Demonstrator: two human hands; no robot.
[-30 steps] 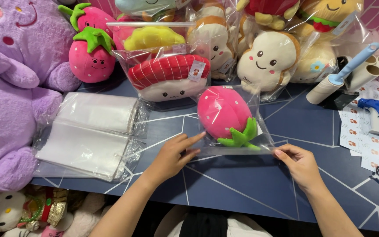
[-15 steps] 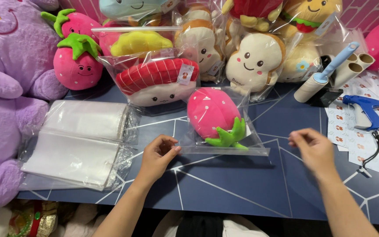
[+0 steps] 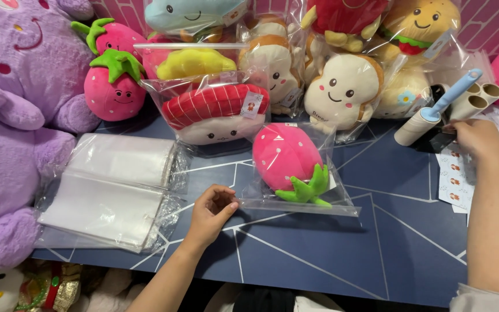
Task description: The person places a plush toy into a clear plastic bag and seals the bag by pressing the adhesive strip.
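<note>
A pink strawberry plush [image 3: 289,159] with green leaves lies sealed inside a clear bag [image 3: 342,202] at the centre of the frame, on a dark blue table [image 3: 376,254] crossed by thin white lines. The left hand [image 3: 212,211] sits at the lower middle, fingers curled loosely, its fingertips touching the bag's lower left corner; it grips nothing firmly that can be seen. The right hand [image 3: 475,138] is at the right edge of the frame, well apart from the bag, resting over sheets of stickers [image 3: 454,182] just beside a lint roller [image 3: 434,112] with a blue handle; whether its fingers pinch anything cannot be told.

To the left of the left hand lies a stack of empty clear bags [image 3: 108,190]. A large purple plush [image 3: 12,115] fills the left side of the frame. Behind the strawberry, across the top of the frame, stand more bagged toys: a sushi plush [image 3: 215,112] with a red striped top, a smiling toast plush [image 3: 342,89], and two small strawberry plushes [image 3: 114,86] at upper left.
</note>
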